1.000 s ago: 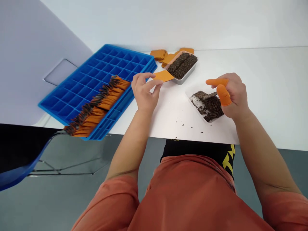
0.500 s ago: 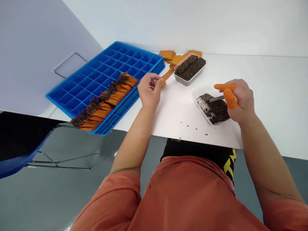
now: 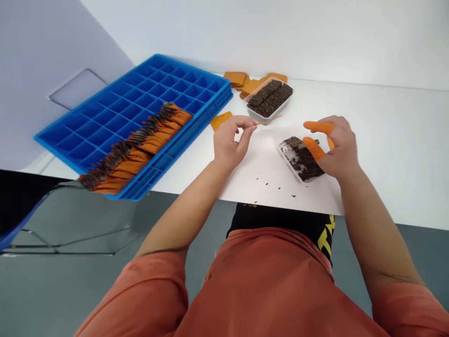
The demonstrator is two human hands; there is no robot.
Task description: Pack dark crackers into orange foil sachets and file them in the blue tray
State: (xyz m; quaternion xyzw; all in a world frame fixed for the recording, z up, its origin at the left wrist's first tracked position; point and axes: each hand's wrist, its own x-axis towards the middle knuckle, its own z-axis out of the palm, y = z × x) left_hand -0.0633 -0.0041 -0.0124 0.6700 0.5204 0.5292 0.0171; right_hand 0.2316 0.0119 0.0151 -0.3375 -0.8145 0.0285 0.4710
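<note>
My left hand pinches a thin orange paper piece between thumb and forefinger; I see it nearly edge-on, pointing right. My right hand wears orange finger cots. Its thumb and forefinger are apart over a white tub of thin dark brown slices, and the hand covers the tub's right side. Another tub, behind my hands, is packed with two rows of dark slices. An orange piece lies on the table behind my left hand.
At left, a blue divided tray overhangs the table's front edge. Orange pieces with dark ends fill compartments along its near right side. Orange stacks lie by the back wall. Dark crumbs are scattered near the front edge.
My left hand has moved right, lifting an orange piece away from the table. The thumb and forefinger of my right hand have spread and shifted slightly left over the tub. The view has shifted slightly.
</note>
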